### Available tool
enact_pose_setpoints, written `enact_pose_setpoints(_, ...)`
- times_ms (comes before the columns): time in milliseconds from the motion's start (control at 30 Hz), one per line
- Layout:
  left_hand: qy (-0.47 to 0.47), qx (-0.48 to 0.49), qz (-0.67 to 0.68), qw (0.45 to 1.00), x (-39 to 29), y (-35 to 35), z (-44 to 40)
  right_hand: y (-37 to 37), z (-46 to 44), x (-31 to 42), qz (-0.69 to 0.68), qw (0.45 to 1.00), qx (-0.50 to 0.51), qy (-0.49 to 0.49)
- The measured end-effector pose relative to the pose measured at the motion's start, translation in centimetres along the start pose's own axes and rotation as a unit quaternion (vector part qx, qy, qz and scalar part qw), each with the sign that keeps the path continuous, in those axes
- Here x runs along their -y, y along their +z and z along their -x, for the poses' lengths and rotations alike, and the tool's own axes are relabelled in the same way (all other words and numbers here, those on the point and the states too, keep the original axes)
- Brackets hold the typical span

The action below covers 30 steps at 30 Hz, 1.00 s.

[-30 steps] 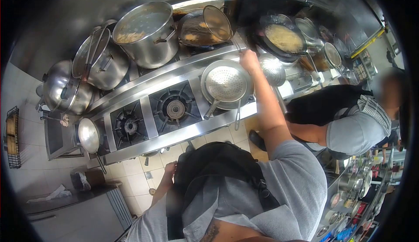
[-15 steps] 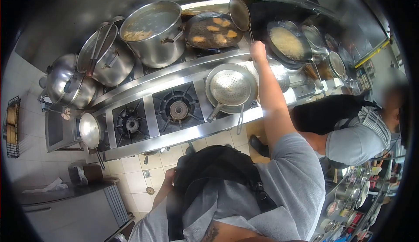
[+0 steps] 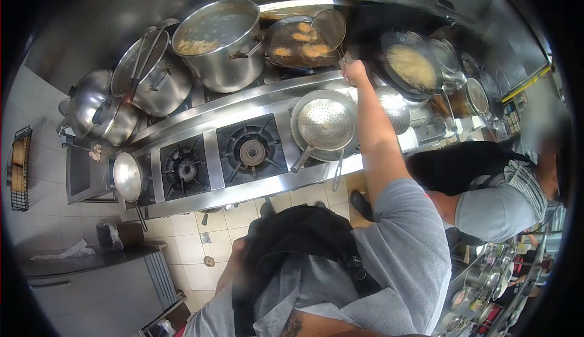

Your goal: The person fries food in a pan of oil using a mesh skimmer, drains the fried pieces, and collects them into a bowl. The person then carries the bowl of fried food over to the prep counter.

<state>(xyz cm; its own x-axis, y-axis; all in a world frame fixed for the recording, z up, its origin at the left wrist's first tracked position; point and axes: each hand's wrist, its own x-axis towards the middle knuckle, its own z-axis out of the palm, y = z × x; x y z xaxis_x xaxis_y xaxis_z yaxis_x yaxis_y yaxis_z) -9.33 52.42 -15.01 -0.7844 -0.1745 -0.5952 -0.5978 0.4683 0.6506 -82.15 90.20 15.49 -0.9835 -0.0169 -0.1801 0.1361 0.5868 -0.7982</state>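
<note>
My right hand (image 3: 354, 72) is closed round the handle of a round mesh skimmer (image 3: 330, 30), with my arm stretched across the stove. The skimmer's head lies over the right side of a wok (image 3: 277, 59) of dark oil, where several golden fried pieces (image 3: 316, 50) float. Whether the mesh dips into the oil, I cannot tell. Low at my side, my left hand (image 3: 239, 247) is beside my black apron (image 3: 298, 230), its fingers hidden. Below my right forearm, a perforated strainer (image 3: 326, 121) rests in a wider metal pan.
A large stockpot (image 3: 224, 72) stands left of the wok, with more pots (image 3: 161, 87) beyond. To the right, another wok (image 3: 420, 78) holds pale, bubbling contents. Bare burners (image 3: 251, 151) and a small pan (image 3: 127, 177) line the front. A co-worker (image 3: 493, 212) stands close on my right.
My right hand has tilted and lowered the skimmer leftward, from the wok's right edge to over the oil and fried pieces. The view has shifted slightly. My left hand stays at my side.
</note>
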Motion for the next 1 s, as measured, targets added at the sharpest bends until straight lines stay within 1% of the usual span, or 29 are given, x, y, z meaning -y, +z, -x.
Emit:
enact_pose_setpoints(33,0.008,0.007,-0.063,0.998,0.1,0.0,-0.2,0.1,0.2,0.2,-0.104,0.994,0.013,0.019)
enact_pose_setpoints(67,0.017,0.014,-0.127,0.992,0.2,-0.1,-0.4,0.2,0.3,0.6,-0.104,0.994,0.014,0.02)
enact_pose_setpoints(167,0.019,0.015,-0.11,0.994,-0.4,0.2,0.4,0.1,0.2,0.9,-0.132,0.99,0.037,0.041)
enact_pose_setpoints(233,0.021,0.013,-0.118,0.993,-0.4,0.0,0.2,0.4,-0.3,1.0,-0.138,0.986,0.079,0.057)
enact_pose_setpoints(300,0.022,0.013,-0.125,0.992,0.3,0.0,-0.6,0.4,0.0,1.0,-0.137,0.985,0.084,0.055)
enact_pose_setpoints(367,0.049,0.011,-0.217,0.975,0.6,-0.2,-1.5,0.1,0.8,1.3,-0.135,0.985,0.089,0.053)
enact_pose_setpoints(400,0.048,0.01,-0.215,0.975,0.8,-0.2,-1.8,-0.1,1.3,1.3,-0.139,0.985,0.088,0.044)
enact_pose_setpoints(467,0.058,0.015,-0.27,0.961,0.9,-0.2,-2.1,-0.7,2.8,1.6,-0.142,0.985,0.088,0.035)
enact_pose_setpoints(533,0.074,0.011,-0.254,0.964,1.4,-0.2,-2.1,-1.2,3.4,1.2,-0.077,0.994,0.083,-0.007)
enact_pose_setpoints(567,0.09,0.008,-0.238,0.967,1.7,-0.2,-2.1,-1.1,3.1,0.6,-0.077,0.994,0.083,-0.006)
enact_pose_setpoints(600,0.091,0.009,-0.239,0.967,2.1,-0.3,-2.3,-0.9,3.0,0.1,-0.073,0.994,0.076,-0.031)
enact_pose_setpoints(633,0.079,0.029,-0.253,0.964,2.2,-0.4,-2.5,-0.8,3.4,0.1,-0.07,0.994,0.068,-0.055)
enact_pose_setpoints(667,0.068,0.05,-0.267,0.96,2.3,-0.5,-2.6,-1.0,3.7,0.1,-0.07,0.994,0.066,-0.053)
enact_pose_setpoints(700,0.07,0.052,-0.268,0.96,2.4,-0.4,-2.6,-1.2,4.2,0.0,-0.024,0.996,0.045,-0.076)
enact_pose_setpoints(733,0.047,0.043,-0.221,0.973,1.6,-0.6,-2.1,-1.5,5.1,0.4,0.023,0.995,0.024,-0.099)
enact_pose_setpoints(767,0.023,0.035,-0.173,0.984,1.4,-0.7,-2.2,-1.7,5.9,0.8,0.024,0.995,0.022,-0.097)
enact_pose_setpoints(800,0.024,0.037,-0.174,0.984,1.1,-0.8,-2.4,-1.8,6.8,1.1,0.065,0.991,0.003,-0.118)
enact_pose_setpoints(833,0.045,0.043,-0.22,0.973,1.1,-1.0,-2.9,-1.9,7.3,1.3,0.105,0.985,-0.016,-0.139)
enact_pose_setpoints(867,0.065,0.048,-0.266,0.961,1.1,-1.0,-3.1,-2.1,7.8,1.5,0.106,0.985,-0.017,-0.137)
enact_pose_setpoints(967,0.04,0.073,-0.29,0.953,0.8,-1.3,-3.7,-2.3,9.2,2.1,0.131,0.98,-0.021,-0.146)
enact_pose_setpoints(1000,0.006,0.07,-0.212,0.975,0.5,-1.5,-3.8,-2.4,9.7,2.3,0.126,0.981,-0.018,-0.146)
